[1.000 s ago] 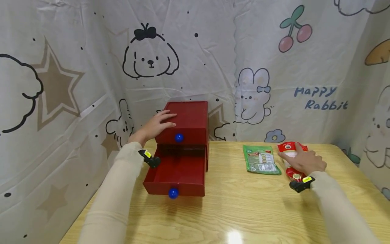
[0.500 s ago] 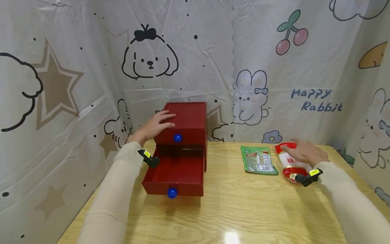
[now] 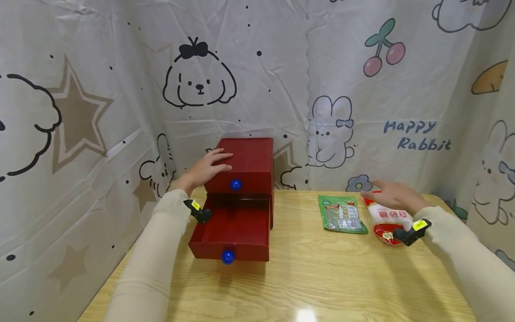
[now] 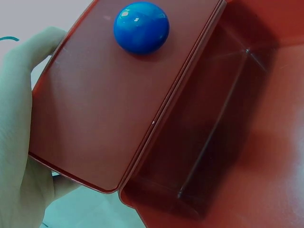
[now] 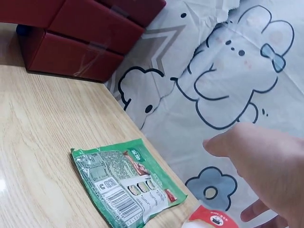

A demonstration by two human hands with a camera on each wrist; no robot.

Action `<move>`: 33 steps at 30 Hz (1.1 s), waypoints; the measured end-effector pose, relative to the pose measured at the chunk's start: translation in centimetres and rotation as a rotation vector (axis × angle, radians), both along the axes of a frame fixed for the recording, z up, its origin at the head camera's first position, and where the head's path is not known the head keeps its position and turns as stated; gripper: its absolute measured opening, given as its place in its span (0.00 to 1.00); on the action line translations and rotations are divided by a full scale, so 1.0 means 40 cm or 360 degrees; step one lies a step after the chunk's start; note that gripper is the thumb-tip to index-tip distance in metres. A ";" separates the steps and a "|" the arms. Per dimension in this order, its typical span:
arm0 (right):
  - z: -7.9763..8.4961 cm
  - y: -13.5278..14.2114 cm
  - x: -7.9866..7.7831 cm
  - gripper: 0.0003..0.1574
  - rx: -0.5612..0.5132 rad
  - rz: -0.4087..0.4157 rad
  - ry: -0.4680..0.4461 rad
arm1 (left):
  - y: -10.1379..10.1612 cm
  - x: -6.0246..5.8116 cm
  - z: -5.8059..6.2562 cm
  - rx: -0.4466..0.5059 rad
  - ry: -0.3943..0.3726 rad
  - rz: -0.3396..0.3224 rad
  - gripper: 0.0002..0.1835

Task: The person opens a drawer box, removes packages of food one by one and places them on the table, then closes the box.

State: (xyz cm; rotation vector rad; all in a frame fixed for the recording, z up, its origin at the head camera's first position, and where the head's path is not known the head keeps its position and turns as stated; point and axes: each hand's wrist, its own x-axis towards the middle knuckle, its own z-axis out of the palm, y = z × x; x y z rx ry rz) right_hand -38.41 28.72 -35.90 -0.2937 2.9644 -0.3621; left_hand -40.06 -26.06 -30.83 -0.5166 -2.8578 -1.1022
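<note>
My left hand (image 3: 203, 170) rests on the top left edge of a red drawer cabinet (image 3: 249, 154), fingers spread over its lid. In the left wrist view, the thumb and fingers lie along the cabinet's side, near a blue knob (image 4: 141, 27). Below, a drawer (image 3: 237, 223) stands pulled out with nothing visible in it. At the right, my right hand (image 3: 396, 196) hovers over the upper end of a red and white sugar bag (image 3: 386, 217), its fingers loose. The right wrist view shows only a corner of that bag (image 5: 209, 218), apart from the thumb.
A green packet (image 3: 343, 214) with a barcode lies flat on the wooden table (image 3: 314, 268), left of the sugar bag. Behind the table hangs a printed cloth (image 3: 273, 89), and another stretch of it runs along the left side.
My right hand has lifted off the sugar bag and turned, uncovering more of the bag's printed front. The left hand keeps its place on the cabinet. The head view has shifted slightly.
</note>
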 end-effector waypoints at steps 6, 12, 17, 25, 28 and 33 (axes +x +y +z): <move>0.037 -0.016 0.005 0.61 0.0011 0.0110 0.0004 | 0.003 -0.002 0.001 0.0004 0.0031 -0.0023 0.33; 0.082 -0.058 0.032 0.60 -0.0020 0.0173 0.0117 | 0.005 0.000 0.004 0.0009 0.0017 -0.0012 0.32; 0.126 -0.118 0.068 0.55 -0.0045 0.0258 0.0180 | 0.005 0.006 0.006 0.0004 -0.0001 -0.0003 0.32; 0.184 -0.218 0.120 0.51 -0.0116 0.0371 0.0158 | 0.006 0.011 0.005 0.0018 -0.0018 0.0028 0.33; 0.195 -0.249 0.136 0.49 -0.0150 0.0415 0.0173 | 0.006 0.007 0.003 0.0018 -0.0019 0.0027 0.33; 0.212 -0.295 0.157 0.48 -0.0134 0.0478 0.0202 | 0.009 0.006 0.003 0.0008 -0.0013 0.0030 0.33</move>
